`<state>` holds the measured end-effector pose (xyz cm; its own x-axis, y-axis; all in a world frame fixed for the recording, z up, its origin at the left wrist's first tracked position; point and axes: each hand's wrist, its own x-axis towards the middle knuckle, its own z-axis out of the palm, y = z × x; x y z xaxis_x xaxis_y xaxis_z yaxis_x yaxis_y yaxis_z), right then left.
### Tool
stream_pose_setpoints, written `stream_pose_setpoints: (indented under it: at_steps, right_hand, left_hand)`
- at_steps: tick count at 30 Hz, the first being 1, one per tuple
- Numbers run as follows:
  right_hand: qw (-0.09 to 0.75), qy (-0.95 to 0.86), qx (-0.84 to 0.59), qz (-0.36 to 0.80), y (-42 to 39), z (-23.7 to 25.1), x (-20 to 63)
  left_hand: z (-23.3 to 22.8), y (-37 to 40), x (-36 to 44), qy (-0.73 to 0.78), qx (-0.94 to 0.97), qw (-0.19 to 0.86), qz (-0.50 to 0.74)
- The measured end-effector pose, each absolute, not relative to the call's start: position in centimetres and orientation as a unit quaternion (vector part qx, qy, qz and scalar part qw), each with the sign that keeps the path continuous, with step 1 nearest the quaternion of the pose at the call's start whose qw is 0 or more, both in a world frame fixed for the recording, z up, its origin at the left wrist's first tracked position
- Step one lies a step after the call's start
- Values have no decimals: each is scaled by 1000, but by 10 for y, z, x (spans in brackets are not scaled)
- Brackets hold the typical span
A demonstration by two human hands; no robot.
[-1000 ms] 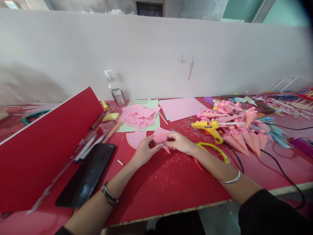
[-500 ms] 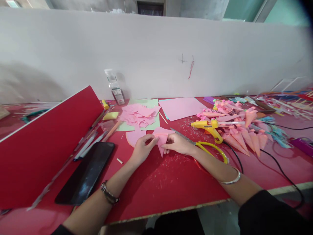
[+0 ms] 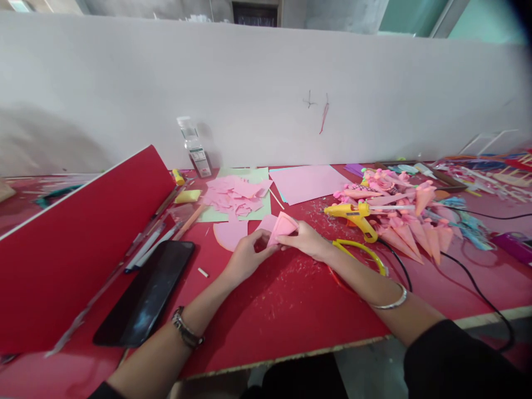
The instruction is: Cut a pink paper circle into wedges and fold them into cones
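Both hands, left hand (image 3: 245, 256) and right hand (image 3: 305, 241), pinch a pink paper (image 3: 282, 226) at table (image 3: 291, 310) centre, half rolled into a cone; finished cones (image 3: 415, 233) lie at three o'clock.

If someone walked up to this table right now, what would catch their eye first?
Probably the two hands at the middle of the red table: the left hand and right hand pinch a small pink paper piece between them. Next, the yellow glue gun to the right, beside a heap of pink paper cones, and the big red board leaning at the left.
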<state>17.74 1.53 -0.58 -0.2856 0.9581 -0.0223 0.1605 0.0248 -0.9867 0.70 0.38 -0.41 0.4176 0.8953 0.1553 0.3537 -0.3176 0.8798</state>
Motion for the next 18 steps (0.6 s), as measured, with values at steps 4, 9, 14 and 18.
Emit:
stream_pose_setpoints:
  at_steps: [4, 9, 14, 18]
  right_hand:
    - [382, -620, -483, 487, 19, -11, 182]
    - [395, -599, -414, 559, 19, -7, 180]
    - [403, -607, -328, 601, 17, -1, 177]
    - [428, -589, -342, 594, 19, -4, 178]
  left_hand:
    - [-2, 4, 5, 450, 734, 358, 362]
    - [-1, 7, 0, 478, 692, 311, 443]
    - [0, 5, 0, 487, 654, 319, 483]
    - [3, 4, 1, 488, 640, 348, 480]
